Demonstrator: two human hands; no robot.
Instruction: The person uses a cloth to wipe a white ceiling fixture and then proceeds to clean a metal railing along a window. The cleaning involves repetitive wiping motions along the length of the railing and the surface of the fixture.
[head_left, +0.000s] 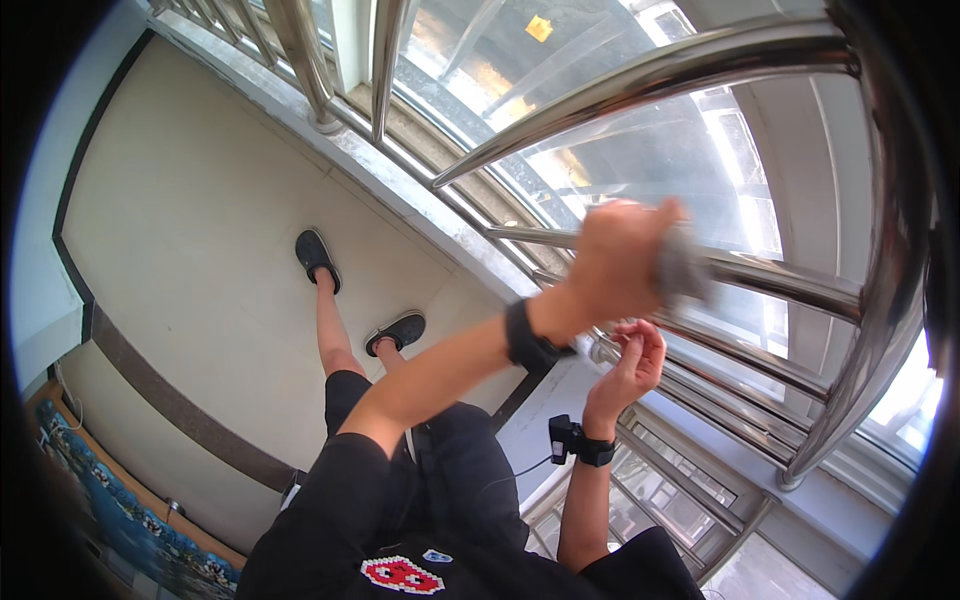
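Note:
My left hand (622, 262), blurred, is closed around a bunched grey cloth (684, 266). It is at a polished metal bar (780, 281) of the window railing, and the hand and cloth cover part of that bar. Lower down, my right hand (634, 364) is beside the lower railing bars (750, 360), palm up with its fingers loosely curled. Nothing shows in it. Whether its fingertips touch a bar is unclear. A black band (525, 337) is on my left wrist. My right wrist carries a strapped black device (566, 439) with a thin cable.
A thick curved metal post (892, 247) bounds the railing at right. Behind the bars is window glass (637, 142), above a pale sill (420, 202). My feet in black clogs (397, 332) stand on beige floor tiles (195, 195). A blue floral covering (135, 517) lies lower left.

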